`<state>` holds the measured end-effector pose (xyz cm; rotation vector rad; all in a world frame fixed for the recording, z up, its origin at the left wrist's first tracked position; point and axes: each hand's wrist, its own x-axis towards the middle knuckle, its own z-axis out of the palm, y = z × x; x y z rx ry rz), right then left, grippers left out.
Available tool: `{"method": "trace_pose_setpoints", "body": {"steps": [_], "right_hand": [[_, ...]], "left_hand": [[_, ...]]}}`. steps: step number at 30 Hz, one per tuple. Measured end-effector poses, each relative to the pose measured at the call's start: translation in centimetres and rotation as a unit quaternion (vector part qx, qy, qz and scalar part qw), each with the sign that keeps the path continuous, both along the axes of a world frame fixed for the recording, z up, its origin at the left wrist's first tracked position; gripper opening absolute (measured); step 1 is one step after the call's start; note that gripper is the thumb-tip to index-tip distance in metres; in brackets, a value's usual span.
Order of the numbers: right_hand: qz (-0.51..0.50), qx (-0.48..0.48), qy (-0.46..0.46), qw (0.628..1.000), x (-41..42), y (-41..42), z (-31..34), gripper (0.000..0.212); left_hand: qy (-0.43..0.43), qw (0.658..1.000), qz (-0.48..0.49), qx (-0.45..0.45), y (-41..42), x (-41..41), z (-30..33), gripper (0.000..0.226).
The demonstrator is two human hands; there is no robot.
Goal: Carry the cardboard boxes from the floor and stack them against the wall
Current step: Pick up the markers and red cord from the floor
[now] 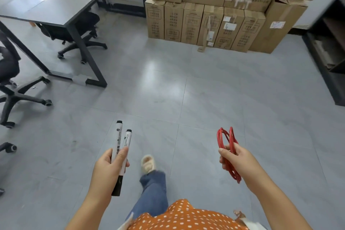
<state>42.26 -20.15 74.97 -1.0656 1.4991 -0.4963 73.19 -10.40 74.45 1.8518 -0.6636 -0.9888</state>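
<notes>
Cardboard boxes [211,11] stand stacked against the far wall, a row of tall narrow ones on the floor with wider ones on top. My left hand [108,166] grips two white markers [121,147] with black caps, held upright. My right hand [237,158] holds a coil of red cord [226,140]. Both hands are low in the view, well short of the boxes. One foot in a cream slipper [148,163] is stepping forward between them.
A grey desk [61,3] with black legs fills the upper left, with a black office chair [74,30] under it and another chair [11,84] at the left edge. A dark shelf unit [328,58] lines the right side. Grey tiled floor [177,89] lies ahead.
</notes>
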Motion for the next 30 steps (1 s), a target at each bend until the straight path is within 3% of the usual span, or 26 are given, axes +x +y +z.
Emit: {"method": "trace_pose_setpoints", "body": {"steps": [8, 18, 23, 30], "right_hand": [[-0.042, -0.013, -0.008, 0.999, 6.5, -16.4, -1.0, 0.005], [-0.013, -0.023, -0.015, 1.0, 13.1, -35.6, 0.1, 0.005], [0.017, -0.008, 0.018, 1.0, 13.1, -47.9, -1.7, 0.008], [0.055, -0.016, -0.013, 0.998, 13.2, -66.6, -0.1, 0.008]], "left_hand": [[-0.008, 1.0, -0.006, -0.018, -18.6, 7.6, 0.1, 0.03], [-0.023, 0.997, -0.067, -0.012, -39.7, 12.9, 1.9, 0.023], [-0.033, 0.999, -0.027, 0.003, -49.9, 13.0, 0.5, 0.023], [-0.026, 0.998, 0.06, -0.014, -64.0, 11.0, 0.6, 0.025]]}}
